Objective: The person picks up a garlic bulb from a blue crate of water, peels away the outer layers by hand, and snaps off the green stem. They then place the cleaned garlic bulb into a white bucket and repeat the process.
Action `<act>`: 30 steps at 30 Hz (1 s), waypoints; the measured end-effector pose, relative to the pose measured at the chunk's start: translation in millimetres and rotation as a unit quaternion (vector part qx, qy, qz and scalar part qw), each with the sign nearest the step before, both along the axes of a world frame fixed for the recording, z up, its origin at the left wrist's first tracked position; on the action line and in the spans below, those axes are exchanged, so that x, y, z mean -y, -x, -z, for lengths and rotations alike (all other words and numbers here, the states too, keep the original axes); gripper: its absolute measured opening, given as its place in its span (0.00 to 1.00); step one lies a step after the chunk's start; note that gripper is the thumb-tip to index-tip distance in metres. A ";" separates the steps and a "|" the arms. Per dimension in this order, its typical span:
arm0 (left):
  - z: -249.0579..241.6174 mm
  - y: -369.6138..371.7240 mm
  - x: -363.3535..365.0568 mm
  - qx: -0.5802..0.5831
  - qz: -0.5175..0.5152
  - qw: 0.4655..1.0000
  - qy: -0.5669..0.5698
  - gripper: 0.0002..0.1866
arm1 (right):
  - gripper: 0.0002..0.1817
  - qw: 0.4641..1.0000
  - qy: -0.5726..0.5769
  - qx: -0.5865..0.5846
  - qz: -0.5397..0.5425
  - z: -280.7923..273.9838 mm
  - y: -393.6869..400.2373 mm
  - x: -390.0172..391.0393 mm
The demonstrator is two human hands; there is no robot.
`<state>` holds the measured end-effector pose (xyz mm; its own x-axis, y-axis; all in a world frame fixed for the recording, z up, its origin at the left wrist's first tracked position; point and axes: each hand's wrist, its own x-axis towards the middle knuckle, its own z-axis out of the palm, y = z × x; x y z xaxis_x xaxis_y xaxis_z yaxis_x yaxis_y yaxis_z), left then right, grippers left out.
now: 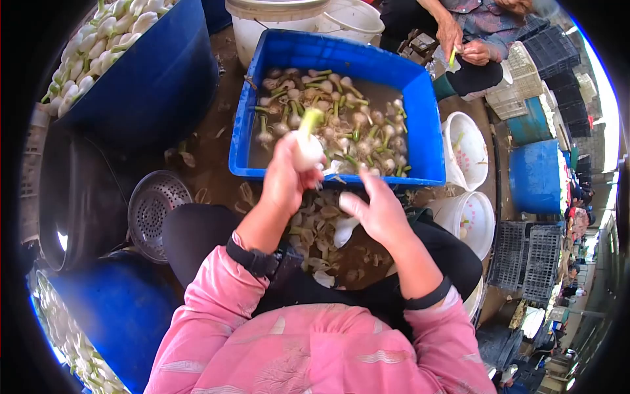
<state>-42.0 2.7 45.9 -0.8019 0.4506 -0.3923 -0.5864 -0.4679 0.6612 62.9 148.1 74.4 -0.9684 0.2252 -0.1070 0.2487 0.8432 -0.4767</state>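
My left hand (289,174) is closed around a white peeled garlic bulb (307,152), its short green stem pointing up. Beside it, lower and to the right, my right hand (377,213) is apart from the bulb and slightly blurred; thumb and fingers are spread, with nothing seen between them. A white piece (345,231), perhaps garlic skin, shows just below the right thumb. Beyond both hands stands a blue tub (341,49) of murky water with many unpeeled garlic bulbs (335,118). Shed skins (315,243) litter the ground between my knees.
Large blue bins (154,79) of peeled garlic stand at left, near a metal colander (157,203). White buckets (466,148) line the tub's right side, another bucket (272,23) its far side. At upper right a co-worker's hands (462,49) hold a green-stemmed piece.
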 end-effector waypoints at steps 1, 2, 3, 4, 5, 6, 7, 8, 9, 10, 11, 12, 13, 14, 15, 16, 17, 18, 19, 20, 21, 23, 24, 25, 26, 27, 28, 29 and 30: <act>2.0 -9.7 -9.0 -0.030 0.027 0.996 0.081 0.22 | 0.30 0.912 0.358 -0.163 0.116 5.0 15.0 14.0; 5.0 -22.1 -13.6 -0.102 0.081 0.986 0.106 0.23 | 0.27 0.927 0.310 -0.193 0.083 0.6 22.8 21.5; 5.3 -29.1 -16.5 -0.182 0.137 0.965 0.128 0.24 | 0.24 0.936 0.260 -0.230 0.051 -14.1 32.1 26.9; 1.6 -31.7 -17.5 -0.161 0.209 0.957 0.118 0.26 | 0.21 0.903 0.374 -0.170 0.125 -14.8 35.3 23.2; -1.0 -34.9 -17.7 -0.136 0.278 0.945 0.109 0.27 | 0.18 0.849 0.480 -0.103 0.195 -13.8 36.7 19.3; 3.3 -35.0 -16.2 -0.153 0.293 0.932 0.151 0.30 | 0.13 0.789 0.558 -0.184 0.182 -9.8 36.3 7.8; 6.1 -32.4 -13.6 -0.196 0.295 0.921 0.163 0.29 | 0.10 0.780 0.555 -0.215 0.194 -21.1 30.1 -13.0; 8.5 -28.7 -11.7 -0.224 0.270 0.917 0.190 0.26 | 0.10 0.821 0.481 -0.196 0.236 -38.0 21.1 -39.7; 9.5 -25.2 -10.2 -0.250 0.247 0.911 0.215 0.24 | 0.11 0.877 0.391 -0.180 0.215 -59.0 3.8 -70.9; 7.5 -21.8 -8.9 -0.224 0.228 0.915 0.247 0.22 | 0.10 0.915 0.268 -0.130 0.270 -95.3 -18.3 -87.6; 3.2 -19.3 -7.9 -0.198 0.219 0.915 0.274 0.20 | 0.09 0.953 0.122 -0.074 0.267 -116.1 -43.3 -117.6; -2.1 -17.6 -8.5 -0.135 0.197 0.931 0.277 0.18 | 0.07 0.937 0.117 -0.052 0.325 -128.1 -69.6 -144.8; -1.6 -18.7 -8.0 -0.153 0.181 0.937 0.255 0.17 | 0.08 0.931 0.110 -0.056 0.344 -136.2 -102.9 -171.6; 7.8 -17.4 -10.4 -0.136 0.179 0.943 0.243 0.16 | 0.10 0.917 0.055 -0.017 0.396 -137.7 -135.4 -194.5; 6.0 -17.0 -12.7 -0.147 0.188 0.944 0.228 0.16 | 0.13 0.898 0.006 0.021 0.439 -135.0 -165.6 -211.2; 2.7 -18.6 -14.4 -0.158 0.199 0.942 0.219 0.16 | 0.15 0.869 -0.054 0.131 0.473 -130.2 -192.4 -217.9; -2.2 -20.7 -16.1 -0.158 0.207 0.944 0.203 0.16 | 0.18 0.832 -0.103 0.238 0.491 -119.3 -211.9 -225.1; -4.7 -22.5 -18.3 -0.163 0.214 0.942 0.203 0.16 | 0.21 0.829 -0.117 0.259 0.481 -101.2 -236.8 -236.0; -5.8 -23.3 -20.0 -0.166 0.215 0.940 0.207 0.16 | 0.24 0.830 -0.129 0.280 0.466 -93.2 -244.3 -235.8; -2.7 -24.0 -23.0 -0.170 0.222 0.938 0.202 0.15 | 0.26 0.807 -0.220 0.278 0.473 -91.6 -247.3 -238.8; 2.4 -23.0 -22.8 -0.173 0.227 0.936 0.207 0.15 | 0.24 0.793 -0.308 0.208 0.482 -85.0 -242.6 -249.2; -7.7 -26.2 -28.9 -0.173 0.231 0.922 0.258 0.15 | 0.15 0.901 -0.175 0.065 0.391 -80.1 -203.0 -268.8; -10.1 -24.9 -29.0 -0.182 0.247 0.917 0.255 0.15 | 0.12 0.910 -0.061 -0.051 0.407 -93.2 -149.2 -235.1; -7.9 -26.3 -30.8 -0.178 0.246 0.922 0.241 0.15 | 0.12 0.929 -0.021 -0.063 0.363 -90.8 -108.0 -233.1; -3.6 -26.2 -30.2 -0.195 0.243 0.918 0.246 0.15 | 0.13 0.957 0.019 -0.070 0.282 -86.0 -67.0 -231.7; -1.6 -25.7 -31.5 -0.209 0.246 0.914 0.244 0.15 | 0.11 0.968 0.015 -0.006 0.250 -82.5 -20.9 -220.1; -2.1 -24.9 -31.6 -0.195 0.236 0.921 0.240 0.14 | 0.12 0.995 -0.051 -0.053 0.066 -53.3 11.8 -231.0; -0.8 -25.8 -30.0 -0.185 0.225 0.928 0.230 0.14 | 0.13 0.980 -0.115 -0.118 -0.112 -24.1 44.8 -241.3; 1.9 -24.4 -28.4 -0.180 0.217 0.933 0.223 0.14 | 0.10 0.994 -0.083 0.072 0.007 -3.8 85.8 -236.9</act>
